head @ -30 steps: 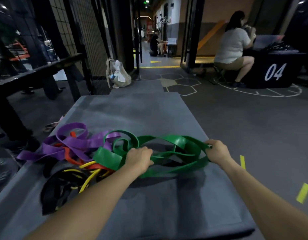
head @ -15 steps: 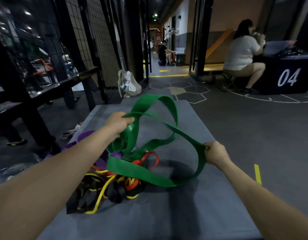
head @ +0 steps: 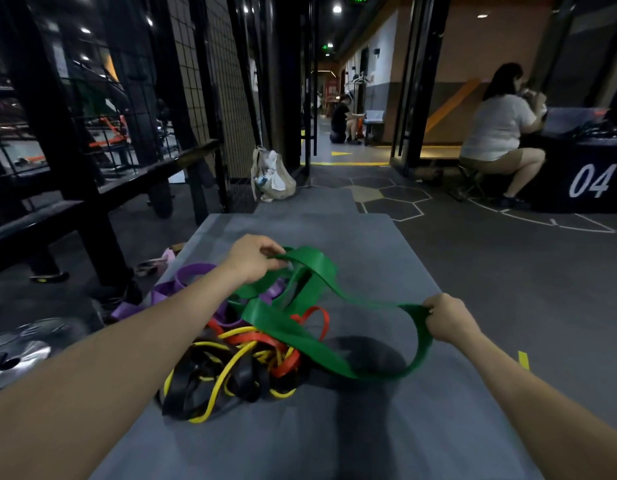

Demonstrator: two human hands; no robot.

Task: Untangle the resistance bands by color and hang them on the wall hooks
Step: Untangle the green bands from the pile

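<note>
Green band (head: 293, 327), pinched by both hands (head: 251, 258) (head: 445, 318), loops over the tangled pile (head: 230, 362) mid-mat (head: 334, 438).

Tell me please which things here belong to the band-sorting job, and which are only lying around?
Belong to the job:
green band, gripped by left hand and right hand
purple band
orange band
yellow band
black band

Only lying around:
beige bag
weight plate
box marked 04
</note>
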